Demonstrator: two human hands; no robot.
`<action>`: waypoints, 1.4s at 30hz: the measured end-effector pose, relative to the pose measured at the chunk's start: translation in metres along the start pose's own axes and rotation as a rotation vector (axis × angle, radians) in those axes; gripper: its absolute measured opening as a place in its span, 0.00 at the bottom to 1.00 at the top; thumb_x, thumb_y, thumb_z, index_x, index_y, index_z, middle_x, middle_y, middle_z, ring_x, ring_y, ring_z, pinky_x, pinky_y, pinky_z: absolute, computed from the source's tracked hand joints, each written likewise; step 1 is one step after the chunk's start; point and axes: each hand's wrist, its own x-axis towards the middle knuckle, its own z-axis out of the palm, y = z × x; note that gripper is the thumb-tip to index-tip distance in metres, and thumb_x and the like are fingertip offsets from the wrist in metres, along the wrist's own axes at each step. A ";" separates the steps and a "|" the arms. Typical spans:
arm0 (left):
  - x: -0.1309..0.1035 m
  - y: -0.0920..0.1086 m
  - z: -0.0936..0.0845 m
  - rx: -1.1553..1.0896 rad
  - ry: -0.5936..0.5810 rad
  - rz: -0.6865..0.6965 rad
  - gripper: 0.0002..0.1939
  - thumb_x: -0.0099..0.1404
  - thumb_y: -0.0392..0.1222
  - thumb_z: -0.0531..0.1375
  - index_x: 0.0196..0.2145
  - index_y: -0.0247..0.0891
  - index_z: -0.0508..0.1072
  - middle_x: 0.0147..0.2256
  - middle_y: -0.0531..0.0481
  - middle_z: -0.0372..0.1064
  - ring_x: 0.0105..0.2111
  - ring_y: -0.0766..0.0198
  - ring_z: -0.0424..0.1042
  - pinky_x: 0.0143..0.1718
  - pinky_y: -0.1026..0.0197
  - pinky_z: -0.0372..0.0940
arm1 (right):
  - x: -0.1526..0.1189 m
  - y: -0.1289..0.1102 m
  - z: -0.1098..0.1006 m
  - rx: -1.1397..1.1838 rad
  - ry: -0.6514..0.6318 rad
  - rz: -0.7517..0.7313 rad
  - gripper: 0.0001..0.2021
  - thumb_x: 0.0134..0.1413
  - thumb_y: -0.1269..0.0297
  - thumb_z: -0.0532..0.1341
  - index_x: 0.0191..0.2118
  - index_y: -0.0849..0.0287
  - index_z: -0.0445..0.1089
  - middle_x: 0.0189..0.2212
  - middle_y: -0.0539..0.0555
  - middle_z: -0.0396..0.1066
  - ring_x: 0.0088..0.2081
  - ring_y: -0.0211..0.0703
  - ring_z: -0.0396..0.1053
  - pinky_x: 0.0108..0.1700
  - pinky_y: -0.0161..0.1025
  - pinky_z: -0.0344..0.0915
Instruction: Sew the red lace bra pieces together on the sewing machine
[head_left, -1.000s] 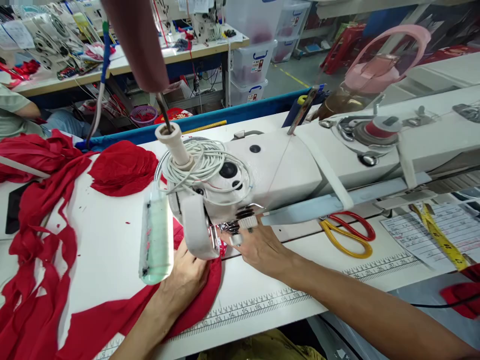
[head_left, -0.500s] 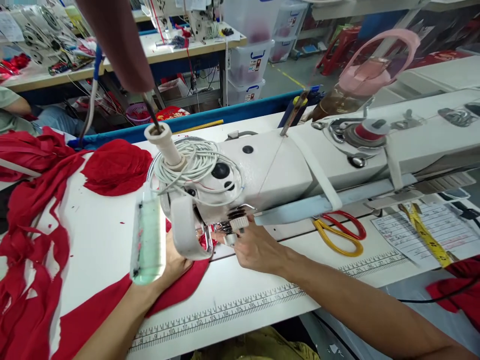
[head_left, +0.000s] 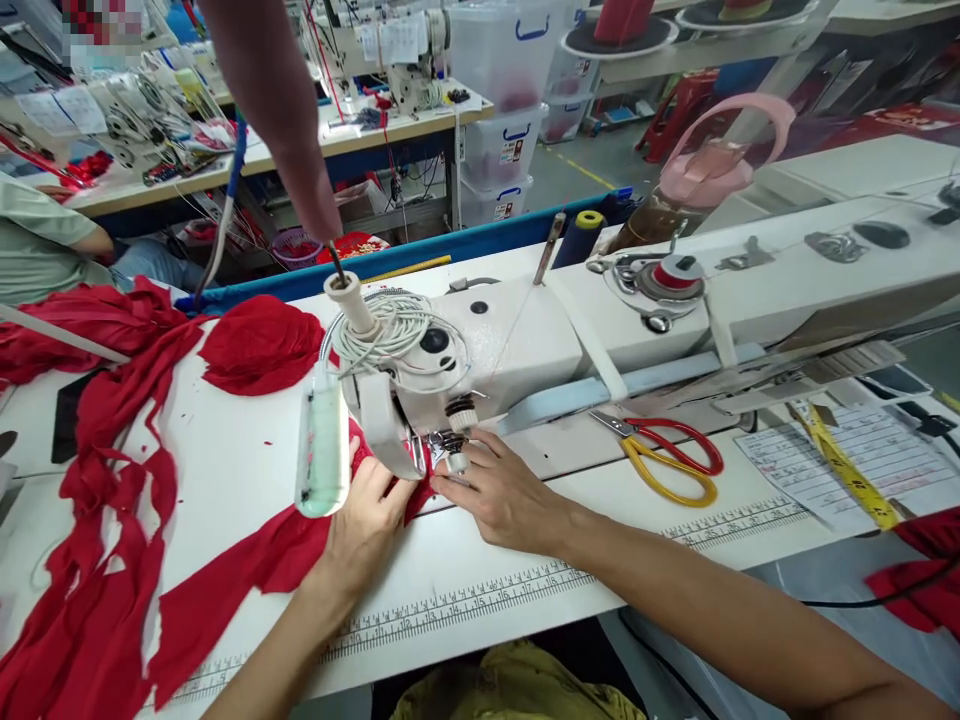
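Observation:
A white sewing machine [head_left: 517,335] stands across the table, its needle area partly hidden by the head cover and thread tensioner. My left hand [head_left: 365,525] is left of the needle, closed on red fabric [head_left: 259,560] whose strip trails toward the lower left. On the needle's other side, my right hand [head_left: 502,495] has bent fingers pinching the fabric's edge by the presser foot; its fingertips are partly covered. A lit greenish lamp [head_left: 324,450] hangs over my left wrist area. Scissors [head_left: 667,460] with red and yellow handles lie beyond my right hand.
Heaped red fabric strips [head_left: 124,480] and a round red stack [head_left: 262,343] lie at left. A printed ruler [head_left: 480,600] runs along the table front. A written sheet [head_left: 810,455] carries a yellow tape measure [head_left: 847,465]. Another person's arm [head_left: 52,225] shows far left.
The view has shifted slightly. My left hand has moved nearer the needle, and the fabric beside it is more gathered. My right hand's fingers have come forward, left of where they were against the machine.

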 end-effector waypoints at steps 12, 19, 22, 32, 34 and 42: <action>0.005 0.013 0.006 0.047 0.082 0.041 0.13 0.65 0.24 0.54 0.38 0.37 0.74 0.32 0.48 0.70 0.33 0.61 0.69 0.51 0.48 0.65 | -0.001 0.006 -0.001 -0.018 -0.019 0.030 0.18 0.51 0.79 0.57 0.48 0.62 0.72 0.32 0.55 0.73 0.43 0.48 0.63 0.50 0.49 0.54; 0.007 0.008 0.007 -0.029 0.082 0.058 0.12 0.66 0.25 0.54 0.38 0.37 0.74 0.32 0.48 0.71 0.36 0.59 0.70 0.50 0.49 0.67 | -0.004 0.005 0.000 -0.002 -0.002 0.044 0.18 0.50 0.81 0.55 0.46 0.62 0.72 0.33 0.55 0.72 0.40 0.47 0.62 0.49 0.48 0.54; 0.006 0.005 0.008 -0.040 0.088 0.071 0.12 0.66 0.25 0.54 0.38 0.37 0.74 0.32 0.48 0.71 0.36 0.59 0.70 0.49 0.48 0.67 | -0.004 0.003 -0.001 0.004 -0.011 0.056 0.19 0.50 0.81 0.55 0.47 0.62 0.71 0.34 0.55 0.73 0.40 0.46 0.62 0.48 0.47 0.55; 0.018 -0.024 0.002 -0.079 0.057 0.209 0.13 0.66 0.26 0.53 0.37 0.38 0.75 0.33 0.47 0.72 0.36 0.59 0.71 0.43 0.54 0.66 | 0.002 -0.006 -0.001 -0.075 -0.027 0.072 0.17 0.53 0.79 0.56 0.48 0.63 0.72 0.36 0.59 0.73 0.44 0.50 0.61 0.53 0.52 0.54; 0.018 -0.013 0.001 -0.040 0.033 0.112 0.13 0.65 0.26 0.52 0.34 0.38 0.74 0.30 0.48 0.70 0.34 0.59 0.70 0.41 0.54 0.65 | 0.002 -0.007 0.000 -0.097 -0.028 0.056 0.18 0.53 0.79 0.56 0.49 0.63 0.72 0.39 0.60 0.74 0.45 0.51 0.62 0.54 0.53 0.54; 0.002 0.004 0.004 -0.111 0.014 -0.092 0.09 0.69 0.30 0.54 0.35 0.38 0.73 0.30 0.49 0.69 0.33 0.59 0.67 0.39 0.56 0.59 | -0.001 -0.010 0.002 -0.029 0.036 0.050 0.24 0.47 0.80 0.55 0.52 0.64 0.70 0.45 0.59 0.74 0.45 0.50 0.63 0.62 0.56 0.49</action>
